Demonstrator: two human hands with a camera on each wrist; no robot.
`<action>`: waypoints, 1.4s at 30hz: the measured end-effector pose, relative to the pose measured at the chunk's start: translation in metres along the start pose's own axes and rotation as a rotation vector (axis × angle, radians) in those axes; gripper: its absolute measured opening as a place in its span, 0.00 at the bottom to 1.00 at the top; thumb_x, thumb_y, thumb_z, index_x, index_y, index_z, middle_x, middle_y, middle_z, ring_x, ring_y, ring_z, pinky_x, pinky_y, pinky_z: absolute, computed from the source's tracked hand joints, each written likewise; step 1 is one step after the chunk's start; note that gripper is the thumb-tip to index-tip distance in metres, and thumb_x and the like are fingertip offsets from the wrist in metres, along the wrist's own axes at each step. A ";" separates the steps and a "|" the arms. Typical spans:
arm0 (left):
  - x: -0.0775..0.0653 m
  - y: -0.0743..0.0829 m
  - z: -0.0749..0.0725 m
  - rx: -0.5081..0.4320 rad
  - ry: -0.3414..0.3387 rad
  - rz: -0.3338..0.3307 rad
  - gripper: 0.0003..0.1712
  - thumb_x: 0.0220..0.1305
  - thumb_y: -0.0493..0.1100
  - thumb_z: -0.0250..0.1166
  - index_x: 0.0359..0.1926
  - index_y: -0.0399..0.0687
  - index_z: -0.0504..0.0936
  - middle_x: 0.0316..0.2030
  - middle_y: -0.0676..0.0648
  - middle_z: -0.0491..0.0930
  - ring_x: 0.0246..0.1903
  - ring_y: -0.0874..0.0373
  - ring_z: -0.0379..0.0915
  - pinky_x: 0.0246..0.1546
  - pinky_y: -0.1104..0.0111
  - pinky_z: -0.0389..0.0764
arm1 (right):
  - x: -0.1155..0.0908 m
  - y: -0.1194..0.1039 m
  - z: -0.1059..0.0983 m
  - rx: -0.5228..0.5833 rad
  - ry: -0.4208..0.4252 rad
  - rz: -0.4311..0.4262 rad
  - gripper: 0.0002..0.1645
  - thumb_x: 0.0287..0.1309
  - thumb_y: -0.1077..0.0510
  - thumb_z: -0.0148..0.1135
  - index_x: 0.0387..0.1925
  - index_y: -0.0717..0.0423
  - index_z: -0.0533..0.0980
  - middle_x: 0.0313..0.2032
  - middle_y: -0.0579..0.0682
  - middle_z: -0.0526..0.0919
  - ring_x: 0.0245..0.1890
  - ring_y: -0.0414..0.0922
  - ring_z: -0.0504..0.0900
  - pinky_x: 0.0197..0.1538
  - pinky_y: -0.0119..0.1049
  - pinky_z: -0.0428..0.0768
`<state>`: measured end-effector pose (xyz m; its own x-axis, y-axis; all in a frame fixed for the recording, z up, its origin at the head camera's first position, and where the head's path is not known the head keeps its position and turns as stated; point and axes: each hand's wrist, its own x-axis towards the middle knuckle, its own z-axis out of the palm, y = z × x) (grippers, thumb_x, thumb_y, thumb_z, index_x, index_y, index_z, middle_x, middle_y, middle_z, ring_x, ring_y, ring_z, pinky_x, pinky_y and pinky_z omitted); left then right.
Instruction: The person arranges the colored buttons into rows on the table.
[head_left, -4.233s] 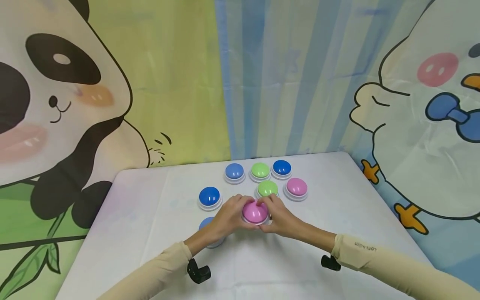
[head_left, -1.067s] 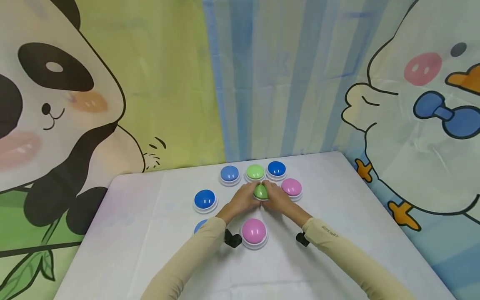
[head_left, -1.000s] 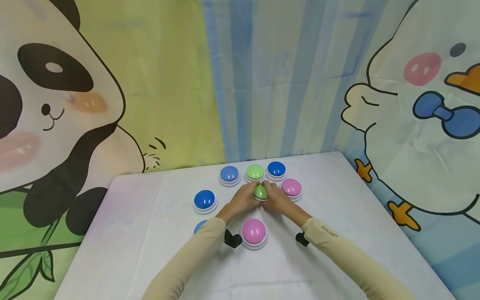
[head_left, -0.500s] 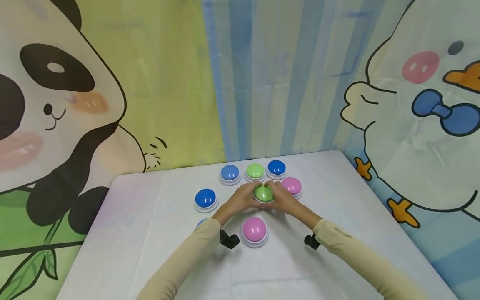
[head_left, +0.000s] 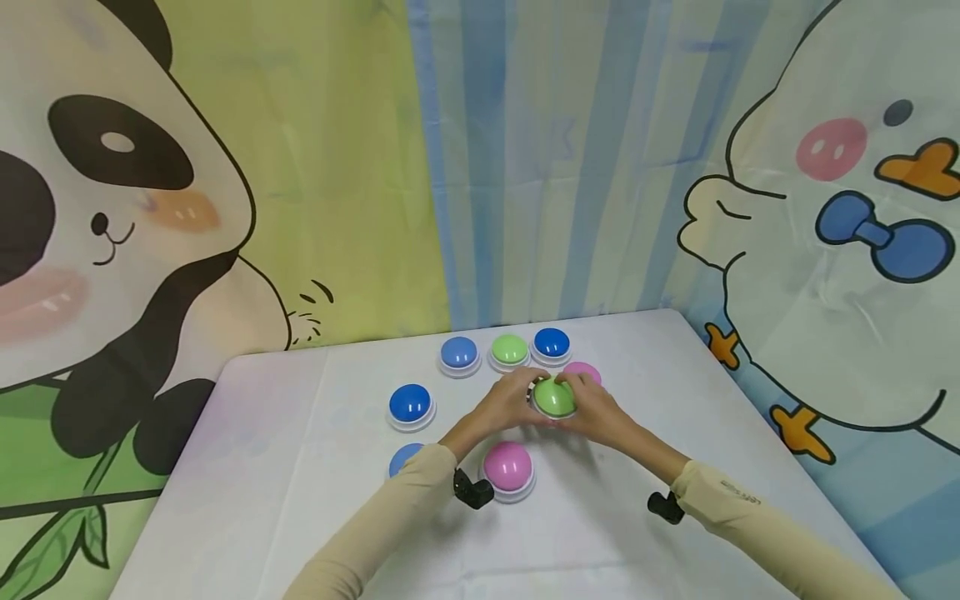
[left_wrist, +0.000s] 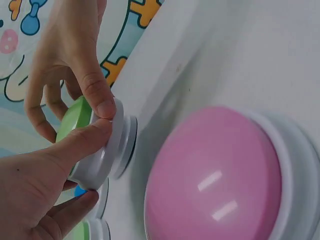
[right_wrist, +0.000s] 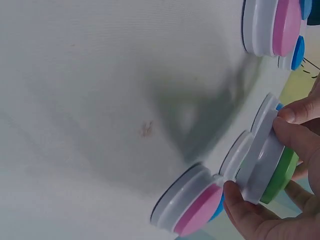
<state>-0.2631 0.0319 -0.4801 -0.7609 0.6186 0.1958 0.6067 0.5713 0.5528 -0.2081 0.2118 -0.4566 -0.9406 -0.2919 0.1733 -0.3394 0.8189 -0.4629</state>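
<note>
A green dome button (head_left: 555, 399) on a round white base is held up over the table between both hands. My left hand (head_left: 506, 406) grips its left side, and my right hand (head_left: 602, 414) grips the right. In the left wrist view, both thumbs (left_wrist: 86, 140) meet at the near edge of the white base, with daylight under it. Nearer me stands a pink dome button (head_left: 507, 467). Another pink button (head_left: 584, 370) is partly hidden behind my right hand; the right wrist view shows this pink button (right_wrist: 200, 210) resting on the table.
Along the back stand a light blue button (head_left: 459, 352), a second green button (head_left: 509, 349) and a dark blue button (head_left: 551, 342). To the left are another dark blue button (head_left: 409, 403) and a light blue button (head_left: 404, 459), partly behind my left sleeve. A printed curtain (head_left: 525, 167) borders the white table (head_left: 285, 467).
Earlier both hands held the pink button, which now stands nearer me on the table. They then took hold of the green button, lifted it and carried it to the right.
</note>
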 end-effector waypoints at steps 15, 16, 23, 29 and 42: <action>0.009 0.037 0.014 0.007 -0.038 0.023 0.43 0.38 0.60 0.74 0.56 0.56 0.69 0.50 0.55 0.75 0.50 0.64 0.71 0.50 0.74 0.75 | -0.029 0.014 -0.029 -0.048 -0.034 0.045 0.41 0.35 0.53 0.76 0.52 0.54 0.65 0.44 0.58 0.73 0.44 0.51 0.75 0.48 0.50 0.80; 0.009 0.039 0.015 0.015 -0.042 0.020 0.42 0.38 0.60 0.74 0.56 0.56 0.69 0.49 0.55 0.74 0.48 0.65 0.71 0.49 0.74 0.75 | -0.030 0.014 -0.030 -0.052 -0.038 0.039 0.41 0.35 0.53 0.76 0.52 0.54 0.65 0.44 0.58 0.73 0.44 0.50 0.75 0.47 0.49 0.80; 0.004 0.055 0.026 0.060 -0.020 -0.024 0.44 0.38 0.60 0.74 0.57 0.53 0.68 0.50 0.53 0.73 0.47 0.64 0.72 0.47 0.71 0.76 | -0.042 0.018 -0.033 -0.067 -0.058 0.005 0.45 0.33 0.54 0.77 0.54 0.58 0.64 0.43 0.57 0.73 0.43 0.48 0.74 0.46 0.47 0.80; -0.005 0.073 0.037 0.089 -0.016 -0.030 0.45 0.36 0.60 0.75 0.57 0.49 0.70 0.46 0.53 0.73 0.40 0.65 0.74 0.41 0.78 0.76 | -0.058 0.022 -0.033 -0.058 -0.085 0.029 0.49 0.32 0.57 0.77 0.57 0.59 0.62 0.44 0.57 0.72 0.43 0.48 0.74 0.46 0.48 0.80; -0.022 0.098 0.060 0.194 -0.093 -0.011 0.39 0.31 0.63 0.75 0.44 0.47 0.77 0.33 0.53 0.69 0.21 0.67 0.66 0.21 0.81 0.67 | -0.094 0.026 -0.029 -0.031 -0.165 0.080 0.53 0.30 0.58 0.77 0.60 0.59 0.58 0.44 0.56 0.71 0.41 0.45 0.73 0.41 0.40 0.80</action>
<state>-0.1732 0.1070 -0.4788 -0.7487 0.6537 0.1101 0.6381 0.6657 0.3868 -0.1281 0.2754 -0.4598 -0.9539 -0.3001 -0.0091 -0.2653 0.8566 -0.4425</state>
